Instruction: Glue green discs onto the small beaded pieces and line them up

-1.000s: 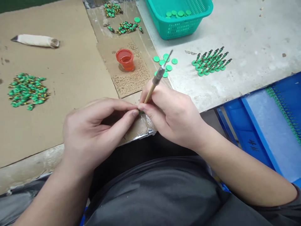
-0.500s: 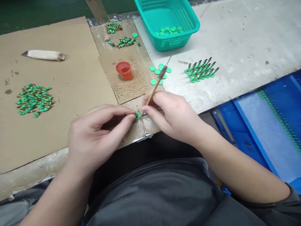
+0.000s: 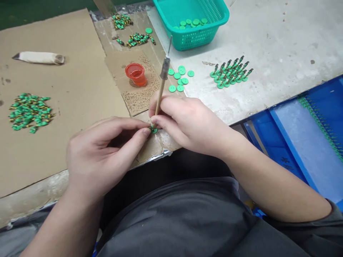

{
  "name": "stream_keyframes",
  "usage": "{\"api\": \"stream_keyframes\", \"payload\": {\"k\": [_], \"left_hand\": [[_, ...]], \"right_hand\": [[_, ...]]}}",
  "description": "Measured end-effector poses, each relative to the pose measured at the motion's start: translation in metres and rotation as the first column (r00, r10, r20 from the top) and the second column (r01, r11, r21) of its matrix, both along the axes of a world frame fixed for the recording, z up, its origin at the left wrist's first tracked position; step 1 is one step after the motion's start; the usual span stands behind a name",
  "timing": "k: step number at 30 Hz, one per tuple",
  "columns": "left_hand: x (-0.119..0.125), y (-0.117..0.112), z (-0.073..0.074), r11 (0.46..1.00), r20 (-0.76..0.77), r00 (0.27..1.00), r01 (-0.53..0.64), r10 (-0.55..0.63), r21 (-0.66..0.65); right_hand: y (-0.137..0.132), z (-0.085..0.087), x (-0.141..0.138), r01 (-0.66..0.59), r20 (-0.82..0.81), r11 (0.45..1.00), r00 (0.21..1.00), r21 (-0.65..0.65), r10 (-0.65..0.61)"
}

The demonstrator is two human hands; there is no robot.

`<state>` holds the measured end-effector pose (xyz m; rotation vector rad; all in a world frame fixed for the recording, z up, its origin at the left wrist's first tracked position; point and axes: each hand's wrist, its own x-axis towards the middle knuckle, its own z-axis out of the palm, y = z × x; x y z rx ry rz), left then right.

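Thumb and index finger of my left hand pinch a small painted figurine, mostly hidden by the fingertips, at a round green base by the table's front edge. My right hand grips a thin wooden-handled tool like a pen. A grey sleeve and a metal pin top the tool, and its lower end meets the green base, or nearly so. Beyond my hands stands a red cup of liquid on speckled cardboard. Several loose green discs lie to its right.
Small green, black and yellow figures lie in a pile on cardboard at left, near a white stick with a dark tip. A teal basket holds green discs. Figures stand on bases at right, above blue trays.
My right hand has moved left and turned the tool more upright, bringing its lower end from beside the green base onto or over it. The view has shifted slightly.
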<state>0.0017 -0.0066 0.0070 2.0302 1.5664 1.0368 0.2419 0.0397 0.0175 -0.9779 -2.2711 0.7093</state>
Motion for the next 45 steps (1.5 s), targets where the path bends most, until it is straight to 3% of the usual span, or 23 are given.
{"api": "stream_keyframes", "payload": {"k": [12, 18, 24, 28, 45], "left_hand": [[-0.002, 0.002, -0.002, 1.0, 0.02, 0.999, 0.03, -0.03, 0.004], [-0.004, 0.004, -0.001, 0.999, 0.019, 0.999, 0.045, -0.045, 0.019], [-0.003, 0.005, 0.002, 0.999, 0.016, 0.999, 0.035, -0.035, -0.029], [-0.002, 0.005, 0.002, 1.0, 0.013, 1.0, 0.011, -0.011, -0.017], [-0.004, 0.008, 0.003, 0.998, 0.026, 0.998, 0.063, -0.063, -0.01]], "right_hand": [[0.003, 0.004, -0.007, -0.071, -0.021, 0.997, 0.997, -0.011, 0.07], [-0.001, 0.012, -0.011, -0.074, -0.003, 0.994, 0.997, -0.081, 0.074], [0.004, 0.001, -0.004, 0.038, -0.023, 0.998, 0.999, -0.042, -0.039], [0.004, -0.003, -0.001, -0.005, -0.058, 1.0, 0.998, -0.025, 0.003], [0.009, 0.017, -0.014, -0.109, 0.001, 0.989, 0.994, -0.103, 0.11]]}}
